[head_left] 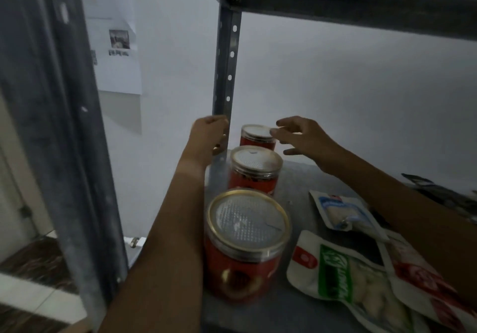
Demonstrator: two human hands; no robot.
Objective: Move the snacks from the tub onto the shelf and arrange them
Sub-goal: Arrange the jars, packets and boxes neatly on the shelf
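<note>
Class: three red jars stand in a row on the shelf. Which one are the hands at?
The rearmost jar, farthest from the camera by the upright post; the right hand fingers touch its lid.

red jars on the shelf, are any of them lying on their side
No, all three red jars stand upright in a row on the shelf.

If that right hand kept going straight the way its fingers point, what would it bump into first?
Most likely the lid of the rearmost red jar: the right hand points left at it, fingertips about touching its rim, though depth is unclear.
</note>
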